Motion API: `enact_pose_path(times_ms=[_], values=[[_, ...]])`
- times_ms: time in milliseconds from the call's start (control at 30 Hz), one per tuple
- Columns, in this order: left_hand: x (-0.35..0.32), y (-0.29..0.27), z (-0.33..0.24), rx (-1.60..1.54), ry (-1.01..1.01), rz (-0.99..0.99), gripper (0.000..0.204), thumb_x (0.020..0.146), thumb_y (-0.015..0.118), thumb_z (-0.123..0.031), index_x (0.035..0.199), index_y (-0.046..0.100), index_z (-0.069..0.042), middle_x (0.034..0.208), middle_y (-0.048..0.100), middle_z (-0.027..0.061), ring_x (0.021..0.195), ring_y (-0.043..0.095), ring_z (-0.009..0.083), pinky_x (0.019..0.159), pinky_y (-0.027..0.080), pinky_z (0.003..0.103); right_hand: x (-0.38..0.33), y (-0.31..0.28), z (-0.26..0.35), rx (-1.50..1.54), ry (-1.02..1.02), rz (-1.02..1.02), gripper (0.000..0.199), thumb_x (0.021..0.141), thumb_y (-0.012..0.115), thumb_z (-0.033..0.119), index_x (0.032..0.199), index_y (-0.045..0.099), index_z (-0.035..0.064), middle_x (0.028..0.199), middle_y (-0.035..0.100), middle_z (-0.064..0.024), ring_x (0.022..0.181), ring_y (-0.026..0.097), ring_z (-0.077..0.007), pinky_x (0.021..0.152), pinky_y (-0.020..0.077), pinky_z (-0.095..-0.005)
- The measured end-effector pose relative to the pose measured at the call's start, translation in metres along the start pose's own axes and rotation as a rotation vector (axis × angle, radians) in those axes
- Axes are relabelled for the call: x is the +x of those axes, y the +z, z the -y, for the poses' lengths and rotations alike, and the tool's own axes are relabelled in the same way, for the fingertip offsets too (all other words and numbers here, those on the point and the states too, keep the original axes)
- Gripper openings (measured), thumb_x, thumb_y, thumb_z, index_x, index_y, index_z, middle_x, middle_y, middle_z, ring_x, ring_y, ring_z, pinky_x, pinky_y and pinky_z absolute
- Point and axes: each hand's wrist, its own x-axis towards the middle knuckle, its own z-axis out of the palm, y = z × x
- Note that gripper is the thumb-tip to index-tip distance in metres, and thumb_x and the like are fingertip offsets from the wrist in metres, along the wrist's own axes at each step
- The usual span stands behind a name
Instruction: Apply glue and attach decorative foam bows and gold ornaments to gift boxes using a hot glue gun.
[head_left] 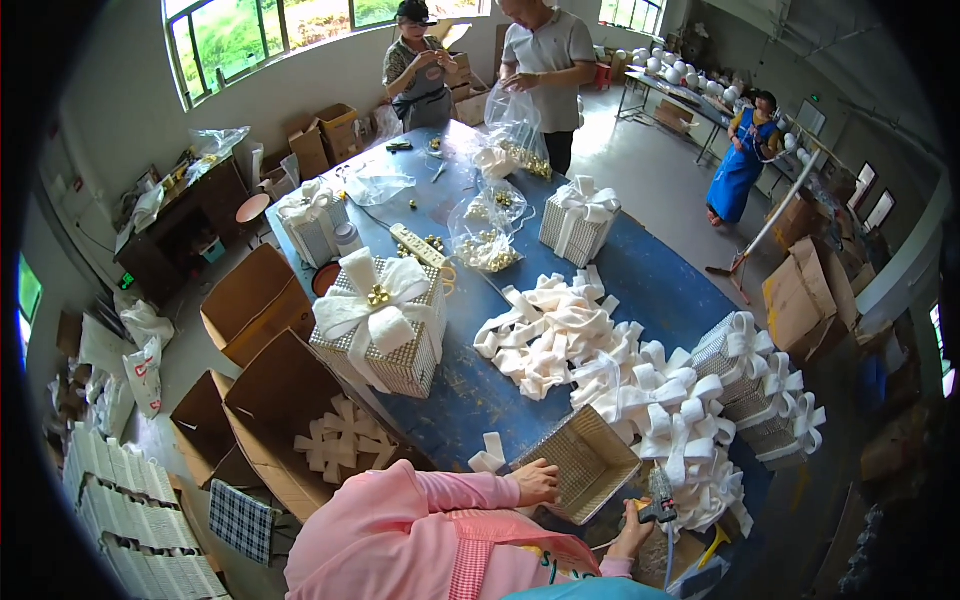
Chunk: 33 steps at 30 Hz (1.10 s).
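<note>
Fingers of the left hand curl over the rim of an open, rectangular, gold-toned woven box, which lies tilted between both hands; those of the right hand close round a dark handheld tool. The held box shows no bow and is judged untrimmed. Beyond the left fingers, a silvery checked box with white fabric bow appears finished; beyond the right, white fabric bows remain loose.

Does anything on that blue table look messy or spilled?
The white fabric pieces lie in a jumbled heap, messy beside the neatly bowed boxes. Some gold balls sit loose near the power strip, outside the clear bag; maybe they spilled.
</note>
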Motion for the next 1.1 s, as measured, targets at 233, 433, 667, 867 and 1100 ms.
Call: enact_pose_path(times_ms=[233,433,667,867,1100], values=[[-0.002,-0.040,-0.010,-0.099,-0.247,-0.207,0.011,0.075,0.059,-0.026,0.077,0.053,-0.018,0.075,0.053,-0.0020,0.086,0.050,0.0165,0.071,0.037,0.032,-0.004,-0.001,0.003,-0.014,0.010,0.007,0.023,0.081,0.058,0.004,0.103,0.049,0.0032,0.085,0.058,-0.0044,0.069,0.047,-0.0097,0.063,0.0368,-0.0220],[-0.009,-0.045,0.006,-0.248,-0.482,-0.225,0.009,0.073,0.061,-0.025,0.074,0.053,-0.020,0.071,0.055,-0.0019,0.074,0.055,0.0163,0.066,0.037,0.033,0.010,-0.002,-0.009,-0.052,-0.017,0.052,0.024,0.081,0.060,0.009,0.103,0.051,0.0010,0.087,0.060,-0.0085,0.074,0.054,-0.0128,0.064,0.0391,-0.0240],[0.002,-0.065,0.001,-0.349,-0.366,-0.263,0.007,0.074,0.058,-0.022,0.073,0.054,-0.017,0.073,0.055,0.0004,0.075,0.055,0.0203,0.068,0.040,0.036,0.011,0.001,0.011,0.034,0.011,0.001,0.030,0.082,0.061,0.013,0.105,0.054,-0.0032,0.096,0.059,-0.0089,0.083,0.056,-0.0160,0.074,0.0426,-0.0278],[-0.005,-0.049,-0.006,-0.241,-0.381,-0.152,0.006,0.078,0.054,-0.022,0.077,0.054,-0.016,0.076,0.056,0.0015,0.080,0.054,0.0211,0.069,0.041,0.035,0.015,0.001,-0.007,0.048,-0.058,0.055,0.025,0.080,0.060,0.004,0.103,0.050,0.0005,0.083,0.058,-0.0066,0.071,0.054,-0.0121,0.061,0.0413,-0.0230],[0.003,-0.050,-0.021,-0.204,-0.259,-0.103,0.017,0.081,0.054,-0.028,0.077,0.052,-0.012,0.075,0.054,0.0031,0.077,0.053,0.0220,0.067,0.042,0.035,0.000,0.003,0.001,0.048,-0.084,0.024,0.023,0.081,0.058,0.004,0.102,0.049,0.0018,0.084,0.059,-0.0074,0.070,0.052,-0.0118,0.064,0.0397,-0.0238]])
